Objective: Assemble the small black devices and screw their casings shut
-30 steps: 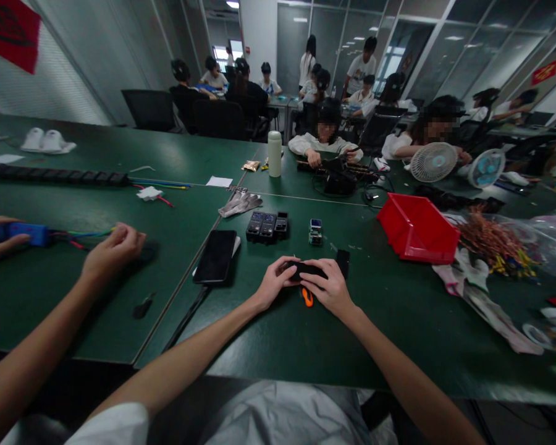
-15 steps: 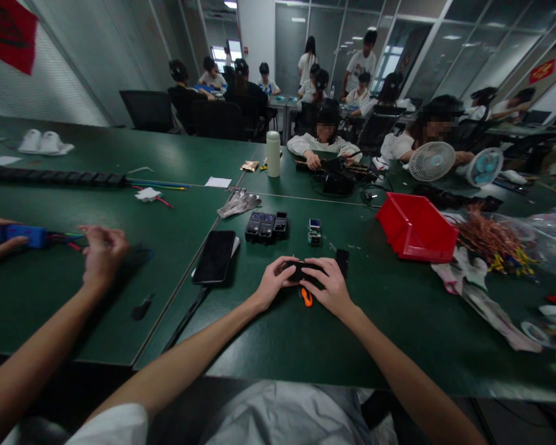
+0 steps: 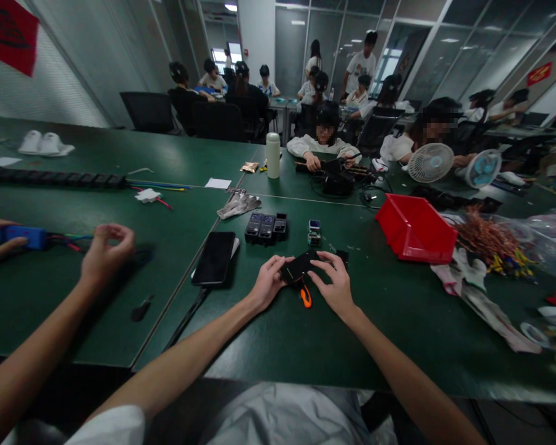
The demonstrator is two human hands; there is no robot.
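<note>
A flat black rectangular piece (image 3: 299,267) is held tilted just above the table. My left hand (image 3: 266,283) pinches its left end between thumb and fingers. My right hand (image 3: 336,281) curves round the right end, thumb and fingertips at its edges. An orange-handled tool (image 3: 306,296) lies below the piece, its upper part hidden. Another small dark piece (image 3: 343,256) shows partly behind my right hand. Just beyond are a small device with a screen (image 3: 314,232) and several black modules (image 3: 265,227) in a row.
On the green table (image 3: 269,346) are a phone (image 3: 214,258), gloves (image 3: 239,205), a bottle (image 3: 273,156), a red bin (image 3: 417,228) and copper wires (image 3: 484,238). At left, a neighbour's hand (image 3: 106,250) works by a blue item (image 3: 25,237). People sit opposite.
The black piece has turned, its flat face now showing more, with its right end raised. My right hand's fingers have drawn back to its right edge; more of the orange handle shows.
</note>
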